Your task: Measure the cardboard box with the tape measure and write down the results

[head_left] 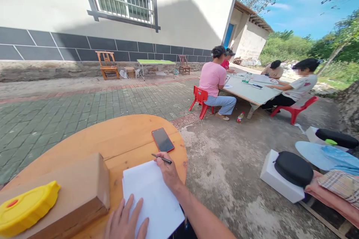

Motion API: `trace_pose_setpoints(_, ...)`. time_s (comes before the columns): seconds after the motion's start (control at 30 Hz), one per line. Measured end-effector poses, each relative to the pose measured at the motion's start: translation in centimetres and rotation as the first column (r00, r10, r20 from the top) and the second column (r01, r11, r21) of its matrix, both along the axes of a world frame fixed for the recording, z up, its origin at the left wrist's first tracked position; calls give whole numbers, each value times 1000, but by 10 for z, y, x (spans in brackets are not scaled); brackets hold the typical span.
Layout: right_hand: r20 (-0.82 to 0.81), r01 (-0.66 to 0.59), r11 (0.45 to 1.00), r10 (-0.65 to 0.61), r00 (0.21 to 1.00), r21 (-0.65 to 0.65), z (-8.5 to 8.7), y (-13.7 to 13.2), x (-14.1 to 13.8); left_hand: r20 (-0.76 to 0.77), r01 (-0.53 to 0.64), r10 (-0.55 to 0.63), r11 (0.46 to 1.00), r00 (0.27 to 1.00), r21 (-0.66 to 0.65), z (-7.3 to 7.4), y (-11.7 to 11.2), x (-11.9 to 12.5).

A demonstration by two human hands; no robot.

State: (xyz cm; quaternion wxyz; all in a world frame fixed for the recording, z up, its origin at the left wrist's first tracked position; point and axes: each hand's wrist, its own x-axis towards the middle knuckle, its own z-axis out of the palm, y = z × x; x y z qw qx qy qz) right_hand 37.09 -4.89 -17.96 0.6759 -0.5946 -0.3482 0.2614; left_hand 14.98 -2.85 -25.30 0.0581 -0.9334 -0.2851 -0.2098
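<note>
A small stack of white paper (157,198) lies on the round wooden table (129,130), its near edge reaching past the tabletop. My left hand (127,218) rests flat on the lower left of the sheets, fingers spread. Between the fingers of my right hand (168,173) is a dark pen (165,160), held over the upper right edge of the paper with its tip pointing left. No clear writing shows on the top sheet. Just beyond the pen lies a smartphone (162,140) with a red edge, screen up and dark.
A cardboard box (84,183) with a yellow case (28,205) on it stands at the left. Several people sit around a large table (260,95) at the back right. A white box (277,179) bearing a black case (293,168) is on the right.
</note>
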Motion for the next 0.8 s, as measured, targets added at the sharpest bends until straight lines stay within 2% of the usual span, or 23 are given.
trace_pose_setpoints(0.1, -13, -28, 1000, 28, 1000, -3, -2, -1, 0, 51, -31, 33, 999, 998, -37, 31, -14, 10)
trace_pose_setpoints(0.2, -46, -55, 998, 54, 997, -7, -4, -3, 2, 37, -54, 61, 984, 997, -171, 66, -27, 30)
trace_pose_setpoints(0.3, -75, -73, 997, 71, 995, -22, -5, 0, 6, -16, -70, 68, 954, 998, -293, 88, -25, 48)
trace_pose_setpoints(0.37, -80, -79, 996, 76, 994, -34, -4, 1, 7, -43, -91, 81, 930, 996, -356, 92, -21, 52)
trace_pose_setpoints(0.5, -87, -52, 998, 49, 995, -37, -1, -1, 7, -28, -103, 100, 906, 995, -411, 90, -20, 52)
trace_pose_setpoints(0.67, -219, 2, 998, 11, 976, 61, 16, -6, 8, 1, -73, 82, 893, 997, -445, 91, -16, 50)
trace_pose_setpoints(0.8, -137, -110, 993, 115, 984, 42, 34, -1, -1, 18, -42, 55, 892, 998, -450, 96, -11, 48)
